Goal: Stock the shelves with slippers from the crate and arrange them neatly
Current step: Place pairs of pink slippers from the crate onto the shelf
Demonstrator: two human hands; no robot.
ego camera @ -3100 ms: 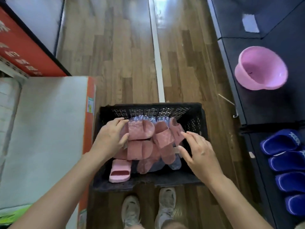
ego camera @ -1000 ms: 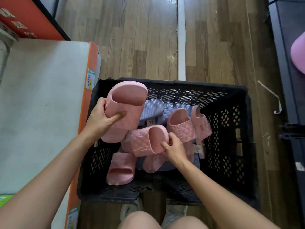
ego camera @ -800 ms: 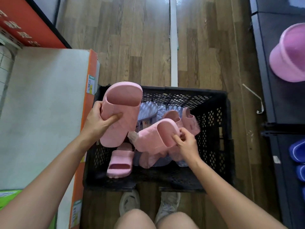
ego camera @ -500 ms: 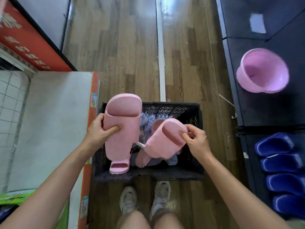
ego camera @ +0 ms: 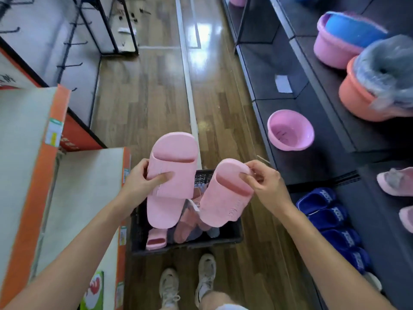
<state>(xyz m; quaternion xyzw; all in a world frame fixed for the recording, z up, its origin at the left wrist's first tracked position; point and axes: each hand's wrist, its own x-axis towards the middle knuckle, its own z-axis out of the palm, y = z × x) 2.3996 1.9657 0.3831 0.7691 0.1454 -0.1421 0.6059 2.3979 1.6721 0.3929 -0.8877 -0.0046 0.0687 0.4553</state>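
Observation:
My left hand (ego camera: 140, 181) grips a pink slipper (ego camera: 171, 182) by its strap, toe pointing up. My right hand (ego camera: 264, 184) pinches the toe edge of a second pink slipper (ego camera: 223, 198). A thin tie joins the pair, and both are raised above the black crate (ego camera: 225, 234) on the floor. More pink and pale lilac slippers (ego camera: 156, 239) lie in the crate. On the low dark shelf (ego camera: 380, 231) at the right sit blue slippers (ego camera: 328, 217) in a row and pink slippers (ego camera: 395, 181) further right.
White-topped orange boxes (ego camera: 85, 198) stand at the left of the crate. A pink basin (ego camera: 290, 133) sits on the right shelf, with stacked basins (ego camera: 344, 39) and a wrapped orange basin (ego camera: 375, 86) above. A wooden aisle runs ahead. My feet (ego camera: 187, 285) are behind the crate.
Both hands have lifted the tied pair of pink slippers out of the crate and higher. The view has risen and tilted up, showing more of the right shelves.

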